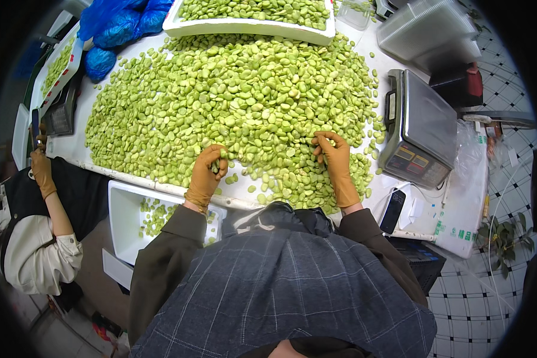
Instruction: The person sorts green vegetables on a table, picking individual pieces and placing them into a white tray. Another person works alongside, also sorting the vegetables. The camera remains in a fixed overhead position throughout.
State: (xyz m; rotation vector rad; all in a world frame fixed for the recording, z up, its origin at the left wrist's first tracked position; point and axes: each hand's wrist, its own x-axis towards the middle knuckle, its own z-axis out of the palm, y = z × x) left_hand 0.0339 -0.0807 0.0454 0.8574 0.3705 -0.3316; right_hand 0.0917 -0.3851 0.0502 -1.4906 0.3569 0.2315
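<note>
A broad heap of shelled green broad beans [250, 103] covers the white table [78, 150] before me. My left hand [206, 175], in a tan rubber glove, is at the near edge of the heap. Its fingers are curled around a few broad beans [223, 153], one showing at the fingertips. My right hand [337, 163], gloved alike, hovers over the right part of the heap, its fingers bent and slightly apart. Nothing shows between those fingers; its palm is hidden. A few loose beans lie on the tabletop between my hands.
A white foam box [250, 27] of beans stands behind the heap. Blue plastic bags [116, 31] are at back left. A weighing scale [425, 129], a phone [393, 210] and stacked clear containers [423, 33] are right. A foam bin [125, 215] sits below left, near a co-worker [40, 250].
</note>
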